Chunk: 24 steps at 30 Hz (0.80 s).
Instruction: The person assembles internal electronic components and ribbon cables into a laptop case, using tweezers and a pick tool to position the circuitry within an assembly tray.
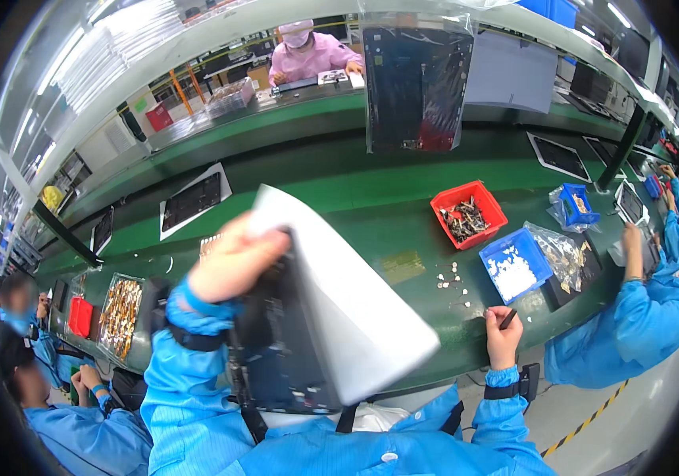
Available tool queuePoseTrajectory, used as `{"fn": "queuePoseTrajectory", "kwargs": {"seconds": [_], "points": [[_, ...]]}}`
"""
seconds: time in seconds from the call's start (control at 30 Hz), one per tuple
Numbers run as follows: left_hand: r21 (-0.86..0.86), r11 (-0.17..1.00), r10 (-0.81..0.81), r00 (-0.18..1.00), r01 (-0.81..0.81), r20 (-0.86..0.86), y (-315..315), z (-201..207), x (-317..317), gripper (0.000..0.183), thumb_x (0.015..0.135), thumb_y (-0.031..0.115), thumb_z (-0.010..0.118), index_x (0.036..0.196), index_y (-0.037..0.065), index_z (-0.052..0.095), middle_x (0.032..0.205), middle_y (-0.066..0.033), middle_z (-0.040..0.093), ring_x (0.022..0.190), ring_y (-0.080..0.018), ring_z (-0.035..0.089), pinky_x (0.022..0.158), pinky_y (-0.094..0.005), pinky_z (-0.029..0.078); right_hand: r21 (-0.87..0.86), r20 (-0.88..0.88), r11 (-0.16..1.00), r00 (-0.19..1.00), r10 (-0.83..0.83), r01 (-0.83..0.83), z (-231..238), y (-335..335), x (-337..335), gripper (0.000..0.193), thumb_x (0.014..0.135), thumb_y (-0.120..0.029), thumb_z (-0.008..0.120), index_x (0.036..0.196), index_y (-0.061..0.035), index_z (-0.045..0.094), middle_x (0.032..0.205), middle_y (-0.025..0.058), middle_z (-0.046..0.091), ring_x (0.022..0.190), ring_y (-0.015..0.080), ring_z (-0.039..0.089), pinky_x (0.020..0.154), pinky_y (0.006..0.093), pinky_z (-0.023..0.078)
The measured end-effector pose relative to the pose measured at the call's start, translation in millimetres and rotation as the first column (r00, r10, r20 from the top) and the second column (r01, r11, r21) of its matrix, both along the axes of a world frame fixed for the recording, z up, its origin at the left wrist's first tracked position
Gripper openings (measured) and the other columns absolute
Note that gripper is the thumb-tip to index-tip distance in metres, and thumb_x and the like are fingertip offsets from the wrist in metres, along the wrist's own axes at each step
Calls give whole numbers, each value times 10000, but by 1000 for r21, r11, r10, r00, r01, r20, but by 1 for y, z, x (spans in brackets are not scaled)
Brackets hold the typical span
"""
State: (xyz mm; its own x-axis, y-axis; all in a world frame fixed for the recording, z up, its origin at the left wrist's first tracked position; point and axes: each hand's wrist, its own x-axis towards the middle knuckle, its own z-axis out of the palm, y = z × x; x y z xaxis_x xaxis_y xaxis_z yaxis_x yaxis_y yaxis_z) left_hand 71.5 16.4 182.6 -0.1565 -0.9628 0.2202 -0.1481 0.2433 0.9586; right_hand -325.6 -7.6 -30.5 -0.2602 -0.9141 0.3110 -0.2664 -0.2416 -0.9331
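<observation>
My left hand grips the top edge of a flat black panel with small parts along its lower edge, raised in front of my body. A white sheet lies against the panel or is held with it, slanting down to the right and blurred by motion. Closed around a short black pen-like tool, my right hand rests at the bench's near edge. Just beyond it are a blue bin of small white pieces and several loose small pale pieces on the green surface.
A red bin holds dark small parts; bagged parts lie right of the blue bin. A clear tray of copper-coloured strips sits left. Black panels on white sheets lie farther back. A bagged panel hangs ahead. Co-workers sit both sides.
</observation>
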Motion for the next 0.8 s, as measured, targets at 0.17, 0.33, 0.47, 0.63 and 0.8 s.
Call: {"fn": "queuePoseTrajectory", "kwargs": {"seconds": [0.17, 0.33, 0.47, 0.63, 0.8], "points": [[216, 902, -422, 867, 373, 263, -44, -129, -73, 275, 896, 150, 515, 1136, 15, 529, 906, -20, 608, 834, -95, 528, 750, -266, 451, 115, 283, 991, 959, 36, -71, 21, 19, 16, 74, 798, -12, 624, 844, 8, 570, 767, 38, 617, 678, 73, 551, 618, 189, 420], [293, 880, -473, 738, 374, 481, -51, -172, -106, 251, 853, 216, 539, 997, 11, 562, 892, -164, 611, 835, -282, 582, 769, -358, 454, 258, 208, 919, 946, 249, -299, 48, 66, 56, 69, 786, -29, 634, 832, 8, 597, 759, 40, 626, 682, 79, 560, 598, 215, 434], [-174, 958, -23, 664, 229, 747, -43, -174, -106, 241, 719, 176, 621, 901, 19, 612, 858, -180, 605, 854, -359, 549, 772, -428, 443, 313, -128, 812, 825, 550, -493, 48, 92, 94, 75, 768, -77, 657, 778, -8, 632, 644, 31, 596, 545, 78, 510, 489, 236, 402], [-215, 970, 89, 651, 117, 754, -31, -183, -68, 192, 702, 144, 625, 852, 24, 631, 820, -164, 609, 822, -336, 565, 769, -421, 446, 378, -398, 755, 643, 655, -536, 36, 100, 113, 146, 710, -133, 694, 762, -7, 643, 653, 139, 591, 553, 248, 568, 510, 322, 435], [-244, 967, 116, 726, 73, 678, -20, -192, -54, 130, 726, 144, 620, 780, 25, 622, 751, -143, 589, 768, -326, 557, 722, -414, 442, 484, -435, 711, 565, 701, -510, 42, 105, 117, 139, 675, -119, 644, 779, -26, 642, 722, 139, 611, 664, 326, 590, 587, 390, 466]]}}
